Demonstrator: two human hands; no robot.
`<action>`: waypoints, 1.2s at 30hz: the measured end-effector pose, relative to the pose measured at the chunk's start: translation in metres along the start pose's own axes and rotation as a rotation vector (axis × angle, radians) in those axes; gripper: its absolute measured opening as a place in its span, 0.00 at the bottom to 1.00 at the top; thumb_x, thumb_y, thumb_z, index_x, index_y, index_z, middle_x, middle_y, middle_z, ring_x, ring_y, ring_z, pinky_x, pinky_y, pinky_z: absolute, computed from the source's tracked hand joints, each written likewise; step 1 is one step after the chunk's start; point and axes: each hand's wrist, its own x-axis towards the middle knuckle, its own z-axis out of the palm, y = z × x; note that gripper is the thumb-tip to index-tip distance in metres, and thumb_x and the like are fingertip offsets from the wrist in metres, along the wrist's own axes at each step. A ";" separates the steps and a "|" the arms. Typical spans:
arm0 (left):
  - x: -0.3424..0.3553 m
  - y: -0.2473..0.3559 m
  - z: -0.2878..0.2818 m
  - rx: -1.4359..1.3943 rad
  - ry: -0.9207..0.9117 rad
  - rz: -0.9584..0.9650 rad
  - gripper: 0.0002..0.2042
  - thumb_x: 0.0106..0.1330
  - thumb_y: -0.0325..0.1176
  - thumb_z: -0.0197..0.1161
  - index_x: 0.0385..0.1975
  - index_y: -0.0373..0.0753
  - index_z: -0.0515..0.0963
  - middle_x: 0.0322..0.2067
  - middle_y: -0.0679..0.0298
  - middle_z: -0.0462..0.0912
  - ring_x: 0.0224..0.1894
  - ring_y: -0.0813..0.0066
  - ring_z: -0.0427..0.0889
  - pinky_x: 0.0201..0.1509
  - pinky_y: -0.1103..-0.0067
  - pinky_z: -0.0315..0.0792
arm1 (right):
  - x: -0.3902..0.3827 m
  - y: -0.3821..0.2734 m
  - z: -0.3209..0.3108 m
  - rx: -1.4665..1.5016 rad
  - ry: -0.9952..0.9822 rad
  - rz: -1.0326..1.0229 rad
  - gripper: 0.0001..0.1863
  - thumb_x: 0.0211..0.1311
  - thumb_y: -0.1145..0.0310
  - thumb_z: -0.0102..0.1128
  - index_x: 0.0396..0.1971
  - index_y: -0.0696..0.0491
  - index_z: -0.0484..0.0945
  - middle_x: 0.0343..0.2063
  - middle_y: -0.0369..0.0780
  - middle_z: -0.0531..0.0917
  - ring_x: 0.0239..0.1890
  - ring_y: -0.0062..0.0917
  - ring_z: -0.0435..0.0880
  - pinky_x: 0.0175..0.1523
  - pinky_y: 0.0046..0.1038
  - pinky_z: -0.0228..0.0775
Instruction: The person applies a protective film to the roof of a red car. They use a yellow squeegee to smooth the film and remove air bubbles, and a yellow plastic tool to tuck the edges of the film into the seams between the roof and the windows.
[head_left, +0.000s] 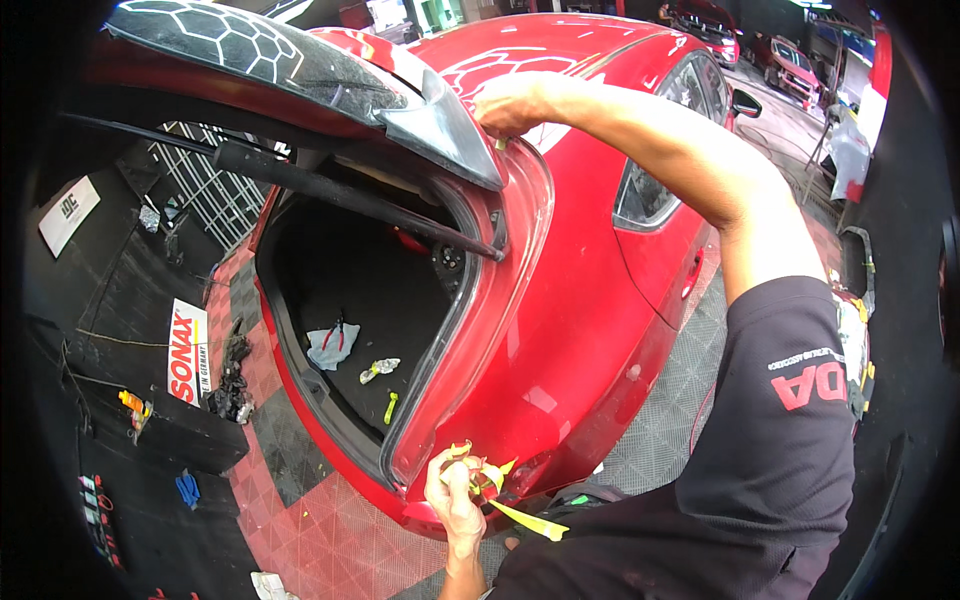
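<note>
Fingers of the left hand are curled and pinched around a crumpled wad of yellow masking tape, low in the view, close to the person's body. One loose strip of tape trails down and to the right from that wad. The hand sits just beside the lower rear corner of a red car, where the bumper meets the edge of the open boot. A dark short sleeve with printing covers the right upper arm, which comes in from the lower right and stretches up and away across the car's rear wing.

Farther off, the right hand rests at the top of the rear wing, where the raised boot lid meets the body. Its fingers are bent and pressed against the red panel; whether they pinch anything cannot be told, though a small pale scrap shows just under them.

Inside the open boot, on dark lining, lie a grey cloth, a crumpled pale scrap and a small yellow-green piece. Red and grey tiled flooring lies beneath the car. Beyond, other red cars stand in the workshop.
</note>
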 end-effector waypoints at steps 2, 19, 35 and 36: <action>-0.003 0.006 0.004 -0.025 0.007 -0.001 0.15 0.76 0.35 0.58 0.53 0.30 0.72 0.32 0.54 0.82 0.24 0.71 0.80 0.25 0.77 0.74 | 0.003 -0.002 0.001 -0.133 -0.019 -0.073 0.07 0.56 0.69 0.70 0.29 0.58 0.85 0.26 0.49 0.86 0.32 0.43 0.88 0.36 0.42 0.80; -0.022 0.010 0.030 -0.070 0.187 0.009 0.15 0.74 0.36 0.60 0.53 0.32 0.74 0.33 0.55 0.84 0.32 0.70 0.84 0.38 0.76 0.80 | -0.006 0.032 0.030 0.649 -0.059 0.089 0.07 0.61 0.74 0.65 0.37 0.55 0.89 0.31 0.44 0.89 0.35 0.35 0.88 0.43 0.37 0.80; -0.027 0.012 0.005 -0.104 0.057 0.046 0.08 0.65 0.32 0.57 0.35 0.33 0.76 0.29 0.55 0.82 0.28 0.69 0.82 0.35 0.75 0.79 | -0.015 -0.028 0.070 0.386 0.502 0.290 0.12 0.61 0.69 0.61 0.40 0.60 0.81 0.38 0.53 0.82 0.39 0.49 0.86 0.45 0.45 0.78; -0.024 0.007 0.003 -0.071 0.044 0.080 0.09 0.66 0.35 0.56 0.32 0.34 0.75 0.27 0.54 0.81 0.26 0.69 0.81 0.32 0.76 0.78 | -0.015 -0.037 0.065 0.475 0.491 0.385 0.10 0.59 0.71 0.61 0.39 0.60 0.81 0.37 0.53 0.82 0.41 0.49 0.85 0.46 0.45 0.77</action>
